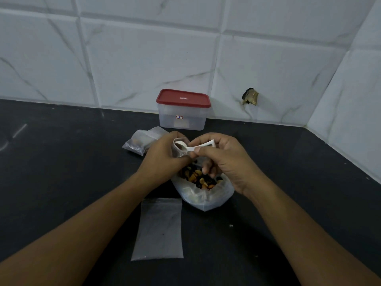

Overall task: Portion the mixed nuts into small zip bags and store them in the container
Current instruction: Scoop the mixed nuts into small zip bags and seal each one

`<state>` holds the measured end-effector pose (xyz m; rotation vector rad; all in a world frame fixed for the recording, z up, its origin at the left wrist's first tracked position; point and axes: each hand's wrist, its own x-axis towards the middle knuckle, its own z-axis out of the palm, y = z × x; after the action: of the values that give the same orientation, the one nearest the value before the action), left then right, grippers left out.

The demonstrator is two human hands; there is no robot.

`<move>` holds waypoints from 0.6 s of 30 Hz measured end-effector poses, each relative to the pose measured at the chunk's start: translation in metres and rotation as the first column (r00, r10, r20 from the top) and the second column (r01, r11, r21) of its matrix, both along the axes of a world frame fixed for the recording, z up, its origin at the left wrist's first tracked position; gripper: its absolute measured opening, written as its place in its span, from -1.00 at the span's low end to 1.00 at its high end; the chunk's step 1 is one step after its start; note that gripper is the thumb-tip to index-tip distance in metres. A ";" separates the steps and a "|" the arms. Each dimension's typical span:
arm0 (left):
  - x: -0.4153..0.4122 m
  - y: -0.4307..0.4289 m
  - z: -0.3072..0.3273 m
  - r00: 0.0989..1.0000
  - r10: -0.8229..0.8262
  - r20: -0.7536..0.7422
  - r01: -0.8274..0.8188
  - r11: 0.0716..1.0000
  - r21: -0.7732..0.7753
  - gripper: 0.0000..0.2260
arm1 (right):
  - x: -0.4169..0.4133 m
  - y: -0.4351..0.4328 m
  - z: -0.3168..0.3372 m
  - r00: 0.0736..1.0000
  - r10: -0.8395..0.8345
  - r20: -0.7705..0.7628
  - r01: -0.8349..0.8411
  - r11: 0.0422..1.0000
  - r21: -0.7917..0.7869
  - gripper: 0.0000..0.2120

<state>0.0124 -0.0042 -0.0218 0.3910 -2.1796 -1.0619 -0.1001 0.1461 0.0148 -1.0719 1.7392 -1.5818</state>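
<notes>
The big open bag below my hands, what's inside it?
Inside the big bag lie mixed nuts, brown, orange and dark. The right hand, holding a white scoop, covers their far part; cloudy plastic hides whatever is deeper.

Dim, soft, even light; wide-angle bending at edges; slightly soft focus.

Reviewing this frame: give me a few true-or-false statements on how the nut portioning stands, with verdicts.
1. The container has its red lid on. True.
2. The right hand holds a metal fork. False: it pinches a white scoop.
3. An empty zip bag lies flat on the counter, nearer the person than the nut bag. True.
4. The nut bag is sealed. False: its mouth is open, nuts showing.
5. The left hand lies flat on the counter. False: it holds a small bag up to the scoop.
</notes>
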 end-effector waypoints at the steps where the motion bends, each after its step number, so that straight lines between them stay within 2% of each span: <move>1: 0.000 0.000 0.000 1.000 -0.003 -0.003 0.003 1.000 0.005 -0.80 | 0.000 0.000 0.000 0.999 0.001 -0.032 -0.001 1.000 -0.006 -0.88; 6: 0.000 -0.001 -0.001 0.999 -0.025 -0.029 0.027 0.999 0.045 -0.78 | -0.001 0.000 -0.001 0.988 0.008 -0.157 -0.008 1.000 0.004 -0.90; 9: -0.001 -0.004 -0.002 0.999 -0.032 -0.034 0.034 0.996 0.077 -0.76 | -0.001 -0.001 -0.001 0.986 0.000 -0.169 -0.001 1.000 -0.009 -0.89; 14: 0.000 -0.004 -0.003 1.000 -0.024 -0.017 0.027 0.989 0.145 -0.59 | -0.005 0.001 0.002 0.999 -0.044 0.013 0.046 0.990 -0.131 -0.88; 18: -0.002 -0.006 -0.004 1.000 -0.003 0.003 0.003 0.988 0.152 -0.63 | -0.008 0.001 0.004 0.981 -0.076 0.178 0.104 0.983 -0.149 -0.86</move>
<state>0.0106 -0.0100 -0.0257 0.4584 -2.1095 -1.2336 -0.1081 0.1471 0.0186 -0.9091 1.5886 -1.8372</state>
